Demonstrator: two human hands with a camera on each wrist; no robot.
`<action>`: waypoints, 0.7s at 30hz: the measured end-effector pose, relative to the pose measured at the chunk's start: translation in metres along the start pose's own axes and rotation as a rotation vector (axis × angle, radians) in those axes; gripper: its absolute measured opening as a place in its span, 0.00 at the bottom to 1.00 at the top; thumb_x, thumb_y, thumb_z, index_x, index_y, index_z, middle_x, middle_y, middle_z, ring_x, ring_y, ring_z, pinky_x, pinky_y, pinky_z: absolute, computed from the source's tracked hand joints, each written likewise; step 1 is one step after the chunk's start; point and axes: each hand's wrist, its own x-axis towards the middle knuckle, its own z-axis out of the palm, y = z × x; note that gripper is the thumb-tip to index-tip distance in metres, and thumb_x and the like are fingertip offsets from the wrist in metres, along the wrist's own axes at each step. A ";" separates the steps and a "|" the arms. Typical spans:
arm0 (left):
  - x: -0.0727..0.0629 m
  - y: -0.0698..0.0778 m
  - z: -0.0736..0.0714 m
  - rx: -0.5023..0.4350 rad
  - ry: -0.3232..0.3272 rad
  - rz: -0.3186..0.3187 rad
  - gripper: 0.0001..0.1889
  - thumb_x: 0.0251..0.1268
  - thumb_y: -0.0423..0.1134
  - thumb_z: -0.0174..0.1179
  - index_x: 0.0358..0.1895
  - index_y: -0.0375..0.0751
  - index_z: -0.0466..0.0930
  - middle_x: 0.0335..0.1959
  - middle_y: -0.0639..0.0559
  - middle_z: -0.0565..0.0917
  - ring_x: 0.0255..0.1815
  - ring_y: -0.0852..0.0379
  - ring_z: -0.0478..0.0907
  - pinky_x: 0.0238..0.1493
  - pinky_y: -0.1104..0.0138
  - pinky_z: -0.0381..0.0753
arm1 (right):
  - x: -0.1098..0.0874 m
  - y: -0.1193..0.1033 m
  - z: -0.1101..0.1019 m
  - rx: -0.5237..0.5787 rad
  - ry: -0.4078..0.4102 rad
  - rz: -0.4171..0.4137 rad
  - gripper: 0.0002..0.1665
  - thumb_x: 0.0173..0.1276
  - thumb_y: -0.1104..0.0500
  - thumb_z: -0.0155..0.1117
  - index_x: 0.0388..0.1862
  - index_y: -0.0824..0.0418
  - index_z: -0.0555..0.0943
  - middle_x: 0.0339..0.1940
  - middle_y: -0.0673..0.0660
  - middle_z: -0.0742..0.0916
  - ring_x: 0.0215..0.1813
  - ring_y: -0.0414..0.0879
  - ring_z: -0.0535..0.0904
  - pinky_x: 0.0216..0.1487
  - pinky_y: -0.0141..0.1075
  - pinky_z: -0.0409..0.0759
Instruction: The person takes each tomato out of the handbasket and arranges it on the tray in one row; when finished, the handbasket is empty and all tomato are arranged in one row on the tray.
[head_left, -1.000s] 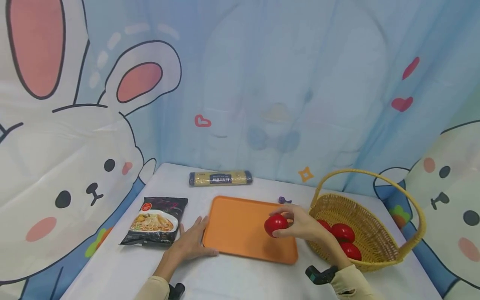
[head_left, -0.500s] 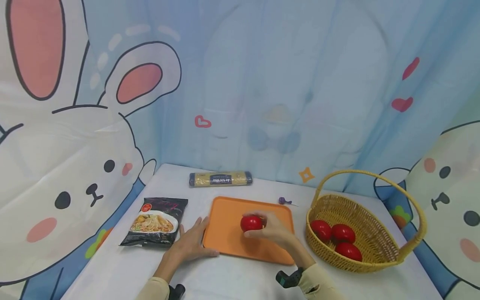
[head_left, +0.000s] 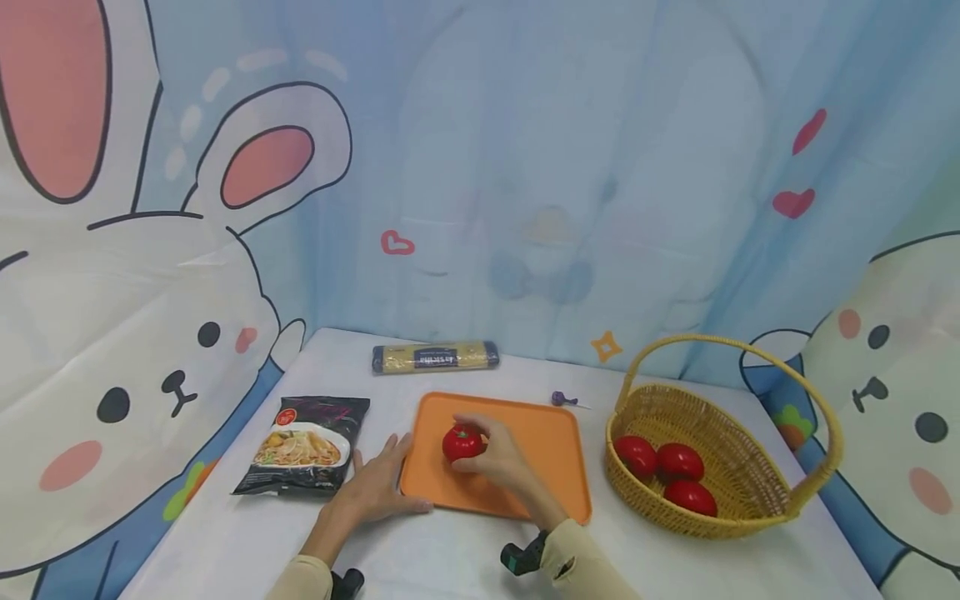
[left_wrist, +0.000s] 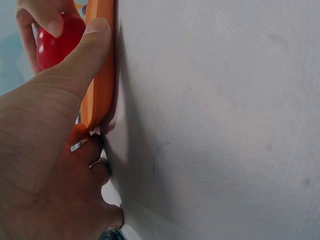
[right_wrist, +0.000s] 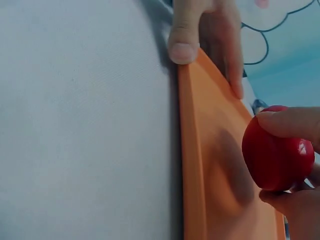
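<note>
My right hand (head_left: 498,454) holds a red tomato (head_left: 459,445) between thumb and fingers over the left half of the orange tray (head_left: 540,442). A shadow lies on the tray beneath the tomato in the right wrist view, with a gap between them. My left hand (head_left: 378,483) rests at the tray's near left corner. Its thumb (left_wrist: 95,37) lies along the front rim, and its other fingers reach along the left side. At the right, a yellow wicker basket (head_left: 731,446) with a tall handle contains three red tomatoes (head_left: 680,461).
A black noodle packet (head_left: 303,446) lies left of my left hand. Behind the tray is a long pack of spaghetti (head_left: 435,357). A small purple object (head_left: 559,399) with a thin pale end sits by the tray's back right corner. A printed curtain (head_left: 465,167) hangs behind the table.
My right hand has carried the tomato leftward across the tray, away from the basket side. The left hand has stayed at the tray's corner. The head view has shifted slightly.
</note>
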 end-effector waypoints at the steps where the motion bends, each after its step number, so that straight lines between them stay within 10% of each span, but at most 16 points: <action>1: 0.000 0.000 0.000 -0.002 0.001 -0.001 0.63 0.52 0.62 0.83 0.86 0.35 0.58 0.85 0.35 0.63 0.88 0.35 0.52 0.76 0.19 0.29 | 0.002 0.000 0.003 -0.017 0.003 -0.032 0.44 0.56 0.71 0.84 0.73 0.63 0.80 0.68 0.63 0.85 0.74 0.66 0.76 0.72 0.62 0.79; 7: 0.001 -0.003 0.001 0.001 0.003 -0.003 0.64 0.51 0.63 0.82 0.85 0.35 0.59 0.84 0.33 0.64 0.88 0.33 0.53 0.76 0.19 0.29 | 0.014 0.002 0.020 -0.071 0.016 -0.137 0.47 0.51 0.74 0.86 0.72 0.65 0.79 0.66 0.63 0.87 0.70 0.64 0.80 0.72 0.60 0.80; 21: -0.001 0.001 -0.002 0.009 -0.002 -0.017 0.64 0.51 0.62 0.83 0.86 0.36 0.58 0.83 0.31 0.64 0.87 0.32 0.54 0.76 0.19 0.31 | 0.025 -0.004 0.036 -0.060 0.070 -0.082 0.47 0.53 0.72 0.86 0.73 0.63 0.79 0.70 0.62 0.84 0.72 0.63 0.78 0.73 0.59 0.79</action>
